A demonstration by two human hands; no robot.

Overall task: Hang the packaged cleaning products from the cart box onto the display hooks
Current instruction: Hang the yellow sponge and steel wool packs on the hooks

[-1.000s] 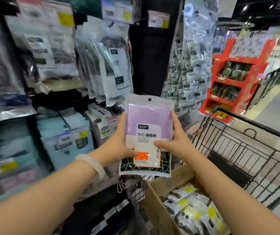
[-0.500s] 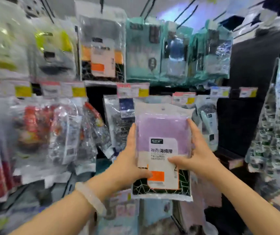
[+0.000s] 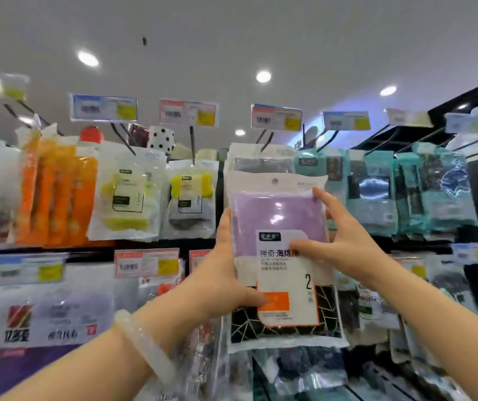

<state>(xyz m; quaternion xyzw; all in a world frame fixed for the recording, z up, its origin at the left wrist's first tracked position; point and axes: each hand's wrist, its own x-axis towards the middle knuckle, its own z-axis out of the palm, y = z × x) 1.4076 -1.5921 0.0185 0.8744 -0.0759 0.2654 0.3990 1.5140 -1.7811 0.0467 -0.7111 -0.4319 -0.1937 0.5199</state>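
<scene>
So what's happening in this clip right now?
A person is restocking a store display. Both hands hold a purple sponge pack up in front of the top row of hooks: the left hand grips its lower left edge, the right hand its right side. The pack's hang hole sits below the hook holding similar packs, not yet threaded. Teal packs hang to the right.

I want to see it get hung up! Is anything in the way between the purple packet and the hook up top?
Nothing visible blocks it. The purple packet, held by the left hand and right hand, sits right in front of the packs already hanging on that hook. Its hang hole is still below the hook.
</scene>
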